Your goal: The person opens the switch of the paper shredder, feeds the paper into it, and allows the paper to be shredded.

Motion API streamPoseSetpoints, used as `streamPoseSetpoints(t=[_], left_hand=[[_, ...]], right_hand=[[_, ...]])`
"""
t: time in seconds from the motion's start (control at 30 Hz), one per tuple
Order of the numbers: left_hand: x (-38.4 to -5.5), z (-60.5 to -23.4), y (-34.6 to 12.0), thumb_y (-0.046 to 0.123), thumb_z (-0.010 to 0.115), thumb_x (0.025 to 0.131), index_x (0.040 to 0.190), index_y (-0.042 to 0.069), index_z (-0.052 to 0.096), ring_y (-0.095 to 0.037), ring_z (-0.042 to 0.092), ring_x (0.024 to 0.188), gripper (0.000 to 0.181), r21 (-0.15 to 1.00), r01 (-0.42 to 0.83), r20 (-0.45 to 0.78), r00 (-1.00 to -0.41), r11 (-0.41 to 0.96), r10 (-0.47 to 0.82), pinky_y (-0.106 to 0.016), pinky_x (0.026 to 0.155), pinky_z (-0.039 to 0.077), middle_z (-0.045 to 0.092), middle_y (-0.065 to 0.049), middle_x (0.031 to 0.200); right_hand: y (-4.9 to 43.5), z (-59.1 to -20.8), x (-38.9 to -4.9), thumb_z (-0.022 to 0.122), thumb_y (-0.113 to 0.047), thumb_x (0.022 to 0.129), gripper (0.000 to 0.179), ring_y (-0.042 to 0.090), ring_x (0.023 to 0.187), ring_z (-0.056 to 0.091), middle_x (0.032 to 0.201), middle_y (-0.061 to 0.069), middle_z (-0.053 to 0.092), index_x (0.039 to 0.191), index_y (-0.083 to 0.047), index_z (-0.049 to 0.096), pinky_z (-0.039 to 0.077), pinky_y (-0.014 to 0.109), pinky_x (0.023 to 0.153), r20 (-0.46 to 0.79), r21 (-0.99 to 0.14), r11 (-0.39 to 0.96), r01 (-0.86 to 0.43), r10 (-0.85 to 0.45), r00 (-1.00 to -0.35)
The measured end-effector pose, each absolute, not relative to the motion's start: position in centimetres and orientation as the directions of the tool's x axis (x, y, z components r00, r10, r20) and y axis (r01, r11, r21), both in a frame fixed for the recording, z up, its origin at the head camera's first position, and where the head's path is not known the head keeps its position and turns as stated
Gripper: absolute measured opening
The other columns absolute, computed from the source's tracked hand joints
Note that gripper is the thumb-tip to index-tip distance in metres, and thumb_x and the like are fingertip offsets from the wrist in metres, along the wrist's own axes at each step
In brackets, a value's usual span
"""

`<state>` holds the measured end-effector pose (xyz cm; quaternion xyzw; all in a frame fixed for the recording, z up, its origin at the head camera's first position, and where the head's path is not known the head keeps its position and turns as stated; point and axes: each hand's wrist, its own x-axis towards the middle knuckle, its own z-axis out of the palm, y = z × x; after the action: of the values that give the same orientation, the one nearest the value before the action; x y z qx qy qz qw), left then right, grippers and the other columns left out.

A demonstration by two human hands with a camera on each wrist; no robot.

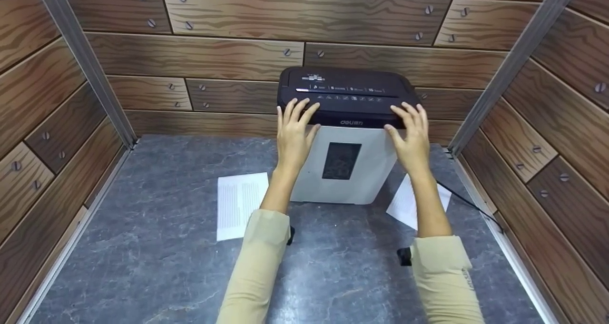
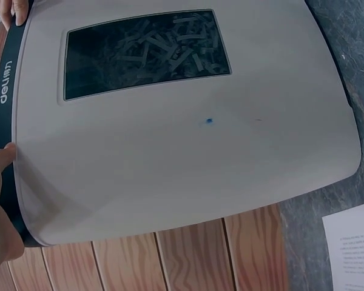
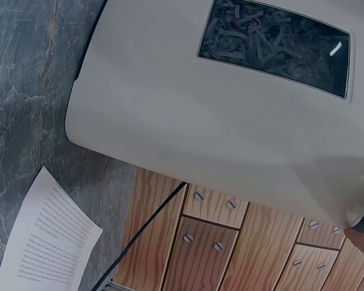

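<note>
A paper shredder (image 1: 340,181) stands upright near the back wall, with a grey bin body and a black top (image 1: 352,83). Through its dark front window (image 2: 148,53) shredded paper strips show. My left hand (image 1: 293,136) grips the left front edge of the black top, fingertips on the upper face and thumb at the seam with the bin. On the right front edge my right hand (image 1: 413,136) holds in the same way, its thumb near the seam. In the right wrist view only a bit of that hand shows at the lower right edge.
A printed sheet (image 1: 241,202) lies on the floor left of the shredder, partly behind the left forearm. Another sheet (image 1: 407,202) lies to the right, partly under the right forearm. A black cord (image 1: 468,202) runs out to the right. Wood-patterned walls (image 1: 304,14) enclose the space.
</note>
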<state>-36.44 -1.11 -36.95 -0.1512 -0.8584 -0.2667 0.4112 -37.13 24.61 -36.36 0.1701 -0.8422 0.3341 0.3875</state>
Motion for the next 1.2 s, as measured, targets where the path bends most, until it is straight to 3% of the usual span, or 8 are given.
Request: streamPoseSetpoints(t=[0.3,0.6,0.77,0.87,0.97,1.03,1.13,1.2], left_hand=[[-36.5,-36.5,-1.1,0.023,0.068,0.084,0.126,0.019,0.057,-0.021,0.027,0.131,0.044,0.303,0.456,0.787,-0.615,0.837,0.05,-0.042,0.11,0.006,0.047,-0.002,0.133],[-34.8,-37.8,-1.0,0.013,0.072,0.08,0.138,0.014,0.042,-0.026,0.014,0.136,0.065,0.204,0.439,0.79,-0.601,0.875,0.118,-0.043,0.109,0.013,0.032,-0.008,0.144],[-33.0,-40.5,-1.5,0.006,0.073,0.077,0.131,0.007,0.049,-0.028,0.023,0.133,0.059,0.289,0.524,0.819,-0.568,0.801,0.076,-0.042,0.107,0.02,0.034,-0.011,0.143],[-31.7,-43.3,-2.0,0.002,0.071,0.077,0.125,0.004,0.053,-0.029,0.036,0.127,0.051,0.432,0.52,0.768,-0.64,0.736,0.001,-0.04,0.106,0.026,0.043,-0.012,0.136],[-30.7,-47.1,-2.9,0.003,0.068,0.08,0.123,0.0,0.054,-0.034,0.041,0.121,0.045,0.582,0.398,0.605,-0.794,0.709,-0.052,-0.041,0.103,0.03,0.047,-0.017,0.13],[-30.7,-50.5,-3.7,0.005,0.065,0.083,0.125,-0.001,0.051,-0.038,0.038,0.122,0.045,0.652,0.226,0.401,-0.913,0.724,-0.076,-0.046,0.102,0.029,0.043,-0.019,0.133],[-32.2,-58.1,-5.5,0.008,0.054,0.087,0.128,0.0,0.048,-0.047,0.031,0.122,0.042,0.611,-0.003,0.163,-0.978,0.791,-0.13,-0.059,0.097,0.027,0.037,-0.02,0.136],[-33.5,-63.3,-6.7,0.008,0.05,0.087,0.128,0.001,0.048,-0.052,0.027,0.122,0.042,0.563,-0.115,0.051,-0.983,0.819,-0.173,-0.065,0.093,0.027,0.035,-0.022,0.137]], right_hand=[[23.6,-36.7,-37.3,0.064,-0.02,0.087,0.039,0.027,0.135,0.015,0.136,0.01,0.042,0.124,-0.011,0.057,0.017,0.039,0.108,0.779,-0.464,0.713,-0.526,0.046,-0.625],[21.8,-38.0,-35.8,0.063,0.0,0.082,0.048,0.029,0.136,0.012,0.142,0.012,0.034,0.129,-0.007,0.052,0.01,0.037,0.109,0.815,-0.473,0.721,-0.507,0.14,-0.562],[20.1,-40.0,-34.2,0.061,0.007,0.081,0.042,0.029,0.133,0.023,0.139,0.014,0.039,0.121,-0.003,0.057,0.015,0.038,0.109,0.845,-0.461,0.652,-0.602,0.116,-0.522],[18.2,-42.1,-33.6,0.059,0.012,0.079,0.032,0.031,0.123,0.039,0.127,0.016,0.051,0.108,0.0,0.064,0.025,0.039,0.106,0.867,-0.412,0.588,-0.696,0.018,-0.498],[15.9,-45.2,-33.3,0.059,0.013,0.076,0.026,0.031,0.109,0.051,0.111,0.017,0.06,0.097,0.001,0.066,0.036,0.039,0.099,0.854,-0.364,0.526,-0.769,-0.141,-0.501],[14.3,-47.5,-33.1,0.059,0.013,0.074,0.024,0.032,0.103,0.054,0.105,0.016,0.062,0.094,0.0,0.067,0.04,0.039,0.094,0.809,-0.346,0.491,-0.799,-0.274,-0.52],[12.0,-50.9,-32.4,0.06,0.008,0.077,0.022,0.03,0.099,0.057,0.103,0.015,0.062,0.095,0.0,0.067,0.044,0.039,0.09,0.666,-0.357,0.487,-0.797,-0.466,-0.583],[10.7,-52.7,-31.7,0.059,0.002,0.08,0.023,0.03,0.103,0.055,0.109,0.016,0.06,0.102,0.0,0.065,0.042,0.04,0.092,0.516,-0.371,0.51,-0.776,-0.582,-0.629]])
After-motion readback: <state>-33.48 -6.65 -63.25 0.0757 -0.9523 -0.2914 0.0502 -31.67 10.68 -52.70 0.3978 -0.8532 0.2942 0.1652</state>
